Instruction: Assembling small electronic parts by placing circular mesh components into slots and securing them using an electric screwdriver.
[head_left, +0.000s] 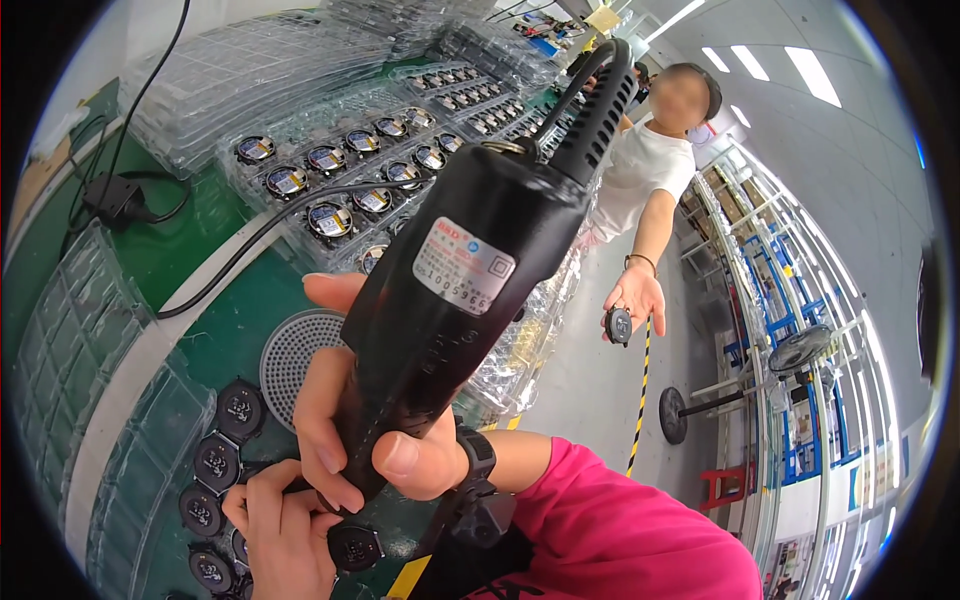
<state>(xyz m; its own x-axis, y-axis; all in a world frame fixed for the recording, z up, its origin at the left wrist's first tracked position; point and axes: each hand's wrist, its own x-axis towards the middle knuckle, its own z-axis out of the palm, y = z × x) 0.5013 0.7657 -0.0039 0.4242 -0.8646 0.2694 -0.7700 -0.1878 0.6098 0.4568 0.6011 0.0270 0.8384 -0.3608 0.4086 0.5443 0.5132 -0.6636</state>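
A black electric screwdriver (450,290) with a ribbed cable sleeve fills the middle of the view, slanting down to the left. My right hand (400,440) is wrapped around its lower body; the driver's tip is hidden behind my fingers. Close below, my left hand (285,530) has bent, closed fingers around a dark part mostly hidden by them. A round black watch case (355,548) sits against its thumb side. More black watch cases (218,458) lie in a curved row to the left on the green mat. Beyond them is a grey perforated disc (305,365).
Clear plastic trays (330,150) hold several round watch parts; stacked trays (240,80) stand behind. A black cable (240,250) crosses the bench near a plug (118,200). At right, a person in white (640,180) holds out a watch case (618,325) on an open palm. Shelving (760,260) lines the aisle.
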